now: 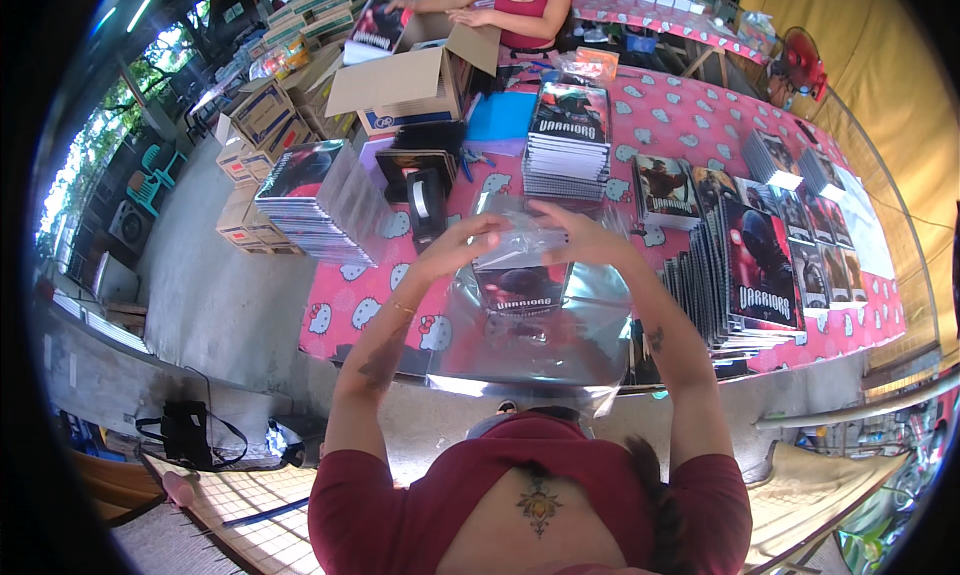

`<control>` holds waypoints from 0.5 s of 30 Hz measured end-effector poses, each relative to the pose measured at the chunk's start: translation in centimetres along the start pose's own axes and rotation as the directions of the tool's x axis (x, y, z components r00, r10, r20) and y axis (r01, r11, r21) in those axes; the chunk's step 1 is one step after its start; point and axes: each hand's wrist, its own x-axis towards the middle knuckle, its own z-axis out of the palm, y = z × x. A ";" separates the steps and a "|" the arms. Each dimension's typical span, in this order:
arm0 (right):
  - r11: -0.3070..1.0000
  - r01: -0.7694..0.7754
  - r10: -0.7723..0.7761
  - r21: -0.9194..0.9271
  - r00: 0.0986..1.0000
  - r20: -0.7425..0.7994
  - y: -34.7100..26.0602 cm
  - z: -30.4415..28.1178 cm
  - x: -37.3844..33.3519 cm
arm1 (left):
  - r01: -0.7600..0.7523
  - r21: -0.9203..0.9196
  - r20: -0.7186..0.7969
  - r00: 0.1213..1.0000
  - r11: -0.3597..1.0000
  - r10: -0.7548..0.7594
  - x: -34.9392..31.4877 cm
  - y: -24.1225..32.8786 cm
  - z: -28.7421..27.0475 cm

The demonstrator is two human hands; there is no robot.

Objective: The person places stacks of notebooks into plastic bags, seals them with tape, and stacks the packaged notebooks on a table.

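Both my hands hold a clear plastic sleeve up above the table. My left hand pinches its left top edge and my right hand grips its right top edge. A dark-covered notebook pack sits in the lower part of the sleeve. Under it lies a shiny pile of empty clear sleeves on the pink patterned tablecloth.
Notebook stacks stand around: left, far centre, and fanned rows at right. A black tape dispenser stands by my left hand. Beyond are an open cardboard box, a blue folder, another person in a red top, and a red fan.
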 end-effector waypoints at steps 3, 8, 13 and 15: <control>0.886 0.088 -0.128 -0.455 0.990 -0.059 -2.4 2.1 -2.3 | -0.152 0.512 0.011 0.985 0.846 0.171 -2.2 2.9 1.5; 0.797 0.196 -0.344 -0.571 0.924 -0.164 -1.2 4.3 -2.6 | -0.322 0.774 0.043 0.886 0.546 0.462 -2.9 1.5 3.2; 0.905 0.038 -0.094 -0.423 0.989 -0.113 -2.1 2.6 -0.5 | 0.073 0.570 -0.101 0.995 0.818 -0.019 -1.3 3.9 2.1; 0.847 -0.058 -0.013 -0.529 0.991 -0.130 -2.9 2.9 0.3 | 0.060 0.653 -0.158 0.986 0.755 0.058 -0.6 3.3 3.3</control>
